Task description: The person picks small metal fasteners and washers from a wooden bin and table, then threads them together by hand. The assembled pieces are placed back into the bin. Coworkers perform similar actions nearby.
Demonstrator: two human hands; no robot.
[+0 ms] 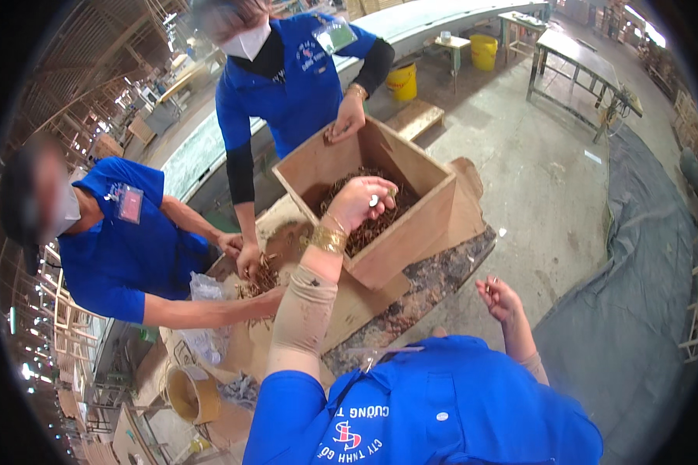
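Note:
A wooden box (402, 252) holds a heap of small, thin reddish-brown pieces (374, 229), too small to name surely. Over its opening is my left hand (358, 203), fingers curled together, a ring on one and gold bangles at the wrist. Something small shows at those fingertips, but I cannot make out what. To the right of the box, my right hand (501, 299) is raised apart from it, fingers bent in a pinch around a tiny brownish thing that I cannot make out.
Across the box, a masked co-worker's hand (349, 116) grips its rim. Co-workers' hands (248, 260) meet over a brown pile (262, 280) on cardboard at left. A plastic bag (208, 318) and tape roll (192, 394) lie nearby. Yellow buckets (483, 53) and a metal-framed table (578, 53) stand behind.

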